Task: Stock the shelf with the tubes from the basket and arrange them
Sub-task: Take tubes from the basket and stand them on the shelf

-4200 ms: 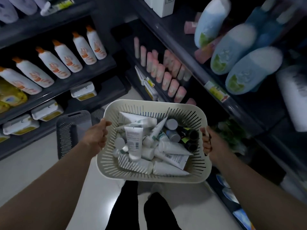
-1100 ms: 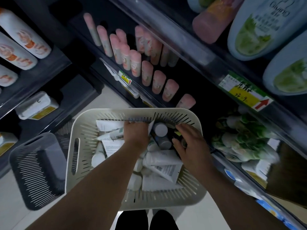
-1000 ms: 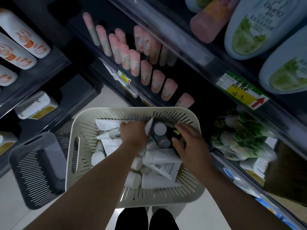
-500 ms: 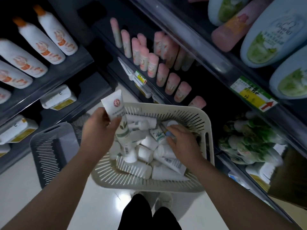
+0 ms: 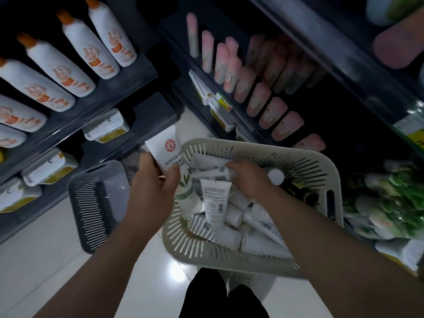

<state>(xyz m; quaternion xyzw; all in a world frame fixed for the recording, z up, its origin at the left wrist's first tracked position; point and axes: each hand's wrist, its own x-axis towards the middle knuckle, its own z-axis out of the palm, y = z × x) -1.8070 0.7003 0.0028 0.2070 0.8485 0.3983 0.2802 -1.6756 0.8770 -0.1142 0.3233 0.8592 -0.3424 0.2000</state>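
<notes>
White plastic is filling your left hand (image 5: 153, 189): you are gripping a white squeeze tube with a red round emblem and green leaf print (image 5: 171, 154). Your fingers and thumb are wrapping its middle, and its crimped end is pointing far toward the dark metal shelves (image 5: 142, 72). You are holding it over the left rim of the cream slotted plastic basket (image 5: 305, 161), probably to lift it clear of the pile for shelving. Your right hand (image 5: 249, 182) is reaching into the heap of white tubes (image 5: 215, 200) at the basket's far side. Its fingers are curling down among them, likely picking out the next one, but I cannot tell whether they are pinching anything.

You are standing in a dim aisle on glossy pale floor tiles (image 5: 46, 249). A grey slotted basket (image 5: 98, 203) is sitting on them at near left. White bottles with orange caps (image 5: 75, 63) are lining the far left shelf, and pink tubes (image 5: 259, 99) are standing in rows to the right.
</notes>
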